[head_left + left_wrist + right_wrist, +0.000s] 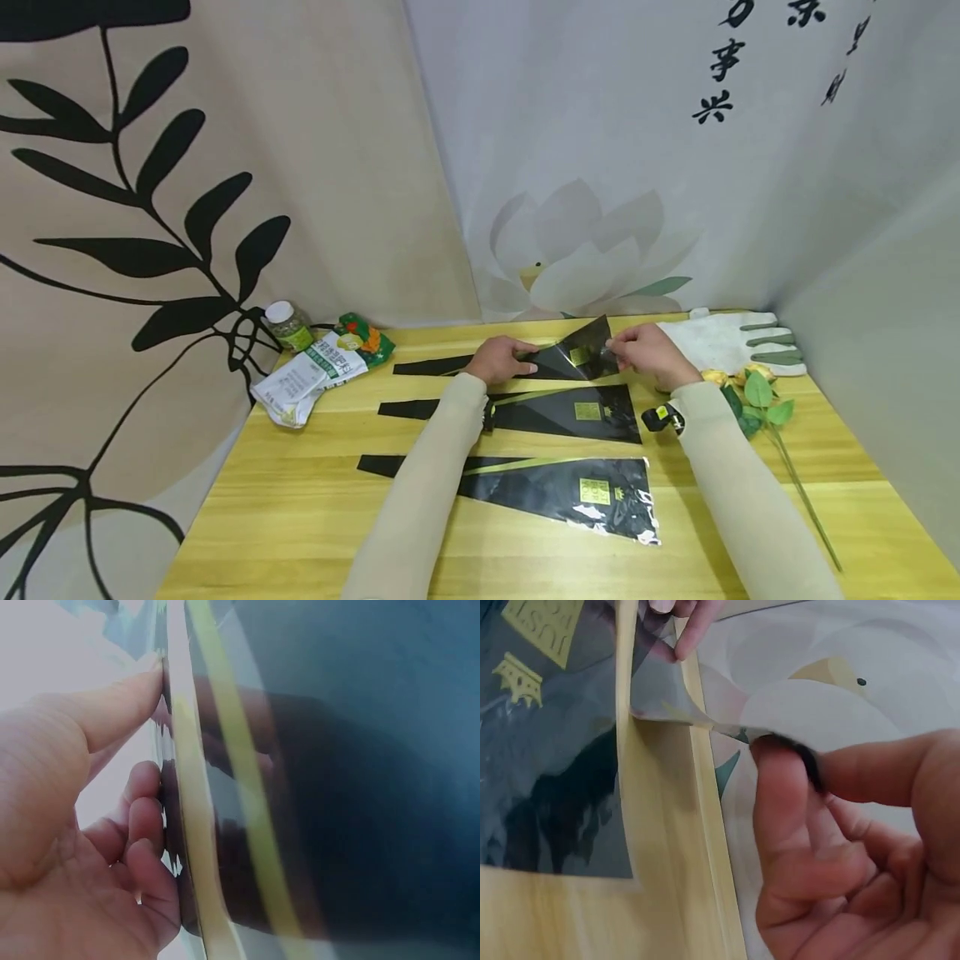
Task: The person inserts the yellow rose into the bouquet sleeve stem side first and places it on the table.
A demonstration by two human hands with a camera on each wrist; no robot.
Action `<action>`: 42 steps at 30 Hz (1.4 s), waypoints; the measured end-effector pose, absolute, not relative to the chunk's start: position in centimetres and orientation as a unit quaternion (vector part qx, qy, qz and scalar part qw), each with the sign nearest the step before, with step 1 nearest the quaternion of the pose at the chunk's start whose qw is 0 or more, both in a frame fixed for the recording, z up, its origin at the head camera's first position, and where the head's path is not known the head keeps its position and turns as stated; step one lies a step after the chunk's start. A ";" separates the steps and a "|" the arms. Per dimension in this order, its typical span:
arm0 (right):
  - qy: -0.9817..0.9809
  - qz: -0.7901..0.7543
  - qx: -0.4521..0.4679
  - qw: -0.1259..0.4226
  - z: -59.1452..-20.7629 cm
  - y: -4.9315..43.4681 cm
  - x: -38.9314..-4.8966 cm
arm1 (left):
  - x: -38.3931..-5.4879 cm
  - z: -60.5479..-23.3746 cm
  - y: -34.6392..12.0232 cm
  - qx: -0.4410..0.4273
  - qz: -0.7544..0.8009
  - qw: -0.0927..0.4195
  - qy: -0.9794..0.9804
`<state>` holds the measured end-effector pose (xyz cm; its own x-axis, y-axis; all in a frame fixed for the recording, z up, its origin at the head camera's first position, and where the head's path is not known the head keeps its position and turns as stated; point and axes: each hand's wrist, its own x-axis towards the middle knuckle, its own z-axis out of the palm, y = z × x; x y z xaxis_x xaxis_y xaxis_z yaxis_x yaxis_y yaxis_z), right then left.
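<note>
Three black tapered plastic flower sleeves with gold print lie in a row on the wooden table. Both hands hold the farthest sleeve (576, 357), its wide end raised off the table. My left hand (498, 360) pinches its long edge near the middle; in the left wrist view the thumb (124, 712) meets the edge and other fingers show through the dark film. At the wide end my right hand (651, 352) pinches a corner between thumb and index finger (780, 802). The middle sleeve (551, 414) and the nearest sleeve (525, 487) lie flat below the arms.
A yellow rose stem (798, 479) with green leaves lies at the right. Behind it rests a white and grey-green glove (712, 337). At the back left are a lidded jar (291, 327) and a green-and-white packet (315, 375). Printed cloth hangs behind the table (285, 517).
</note>
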<state>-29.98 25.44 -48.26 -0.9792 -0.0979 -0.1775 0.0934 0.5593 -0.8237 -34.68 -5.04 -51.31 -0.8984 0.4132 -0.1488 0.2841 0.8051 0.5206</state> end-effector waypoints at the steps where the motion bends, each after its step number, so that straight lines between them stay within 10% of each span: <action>1: 0.871 -0.480 0.005 0.105 -48.2 25.4 -30.0 | -34.7 -51.2 -5.0 0.186 0.249 0.127 0.942; 26: 0.874 -0.479 0.026 0.079 -47.2 24.3 -30.1 | -34.1 -50.1 -2.3 0.214 0.351 0.087 0.907; 42: 0.880 -0.469 -0.011 0.076 -48.1 22.6 -30.4 | -34.4 -51.4 2.4 0.080 0.629 0.202 0.747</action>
<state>-30.44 22.59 -48.11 -0.9884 -0.0899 -0.1228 0.0518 0.5595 -0.8272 -34.44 2.37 -51.40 -0.9057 0.3738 -0.1999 -0.1335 0.1960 0.9715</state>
